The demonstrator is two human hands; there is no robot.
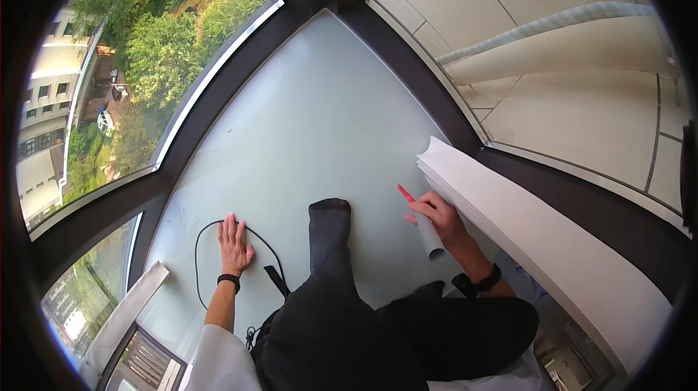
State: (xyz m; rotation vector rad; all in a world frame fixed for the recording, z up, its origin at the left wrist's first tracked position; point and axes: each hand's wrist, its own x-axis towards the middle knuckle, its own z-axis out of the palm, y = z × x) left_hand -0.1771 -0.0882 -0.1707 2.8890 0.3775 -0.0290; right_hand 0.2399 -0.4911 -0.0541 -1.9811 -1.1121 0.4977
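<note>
Fingers stretched and a little apart, my left hand [233,249] lies flat on the pale, smooth floor-like surface [320,122]. It rests within and against a thin black cord loop [197,260] that comes from near my clothing. My right hand [441,220] is closed around a grey cylinder [430,240] with a dark open end. From the same hand a slim red pointed piece [405,193] sticks out; whether it is joined to the cylinder is hidden by the fingers. My black-socked foot [330,227] stands between the hands.
Dark frames [407,71] meet in a corner ahead. Trees [163,49] and buildings show through the glass on the left. Close to my right arm runs a long white layered panel [538,224]. Beyond the right frame is a thick beige pipe [567,49] above tiles.
</note>
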